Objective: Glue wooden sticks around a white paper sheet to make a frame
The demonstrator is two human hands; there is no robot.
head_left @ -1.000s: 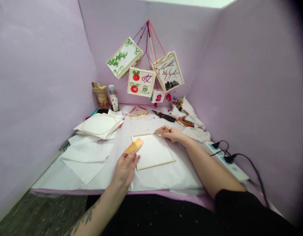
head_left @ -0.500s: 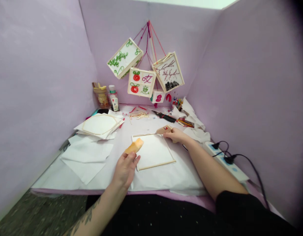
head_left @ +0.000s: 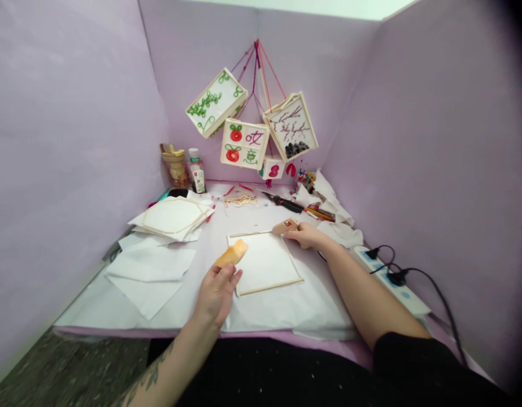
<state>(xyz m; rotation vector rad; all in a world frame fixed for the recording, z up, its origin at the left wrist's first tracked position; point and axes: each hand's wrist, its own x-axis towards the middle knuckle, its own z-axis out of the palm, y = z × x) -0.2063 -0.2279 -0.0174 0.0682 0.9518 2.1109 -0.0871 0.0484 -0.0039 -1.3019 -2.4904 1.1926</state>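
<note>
My right hand (head_left: 307,234) is closed around a tan glue gun (head_left: 285,226) with a black cord behind it. Its tip is at the far right end of a white paper sheet (head_left: 265,257) edged with thin wooden strips; whether it touches the far strip (head_left: 249,233) is hard to tell. A near strip (head_left: 272,286) runs along the front edge. Between thumb and fingers, my left hand (head_left: 218,288) pinches a yellow-orange, irregular soft-looking piece (head_left: 232,253) over the sheet's left side.
White papers (head_left: 153,265) and a framed hexagonal sheet (head_left: 172,215) lie left. Small sticks (head_left: 240,200), black-handled pliers (head_left: 286,203) and crumpled paper (head_left: 341,232) lie behind. A power strip (head_left: 392,282) stands right. Decorated panels (head_left: 245,143) hang from cords at the back wall.
My right hand has moved slightly to the right with the glue gun, its tip shifting along the far strip. My left hand holds its piece in nearly the same spot.
</note>
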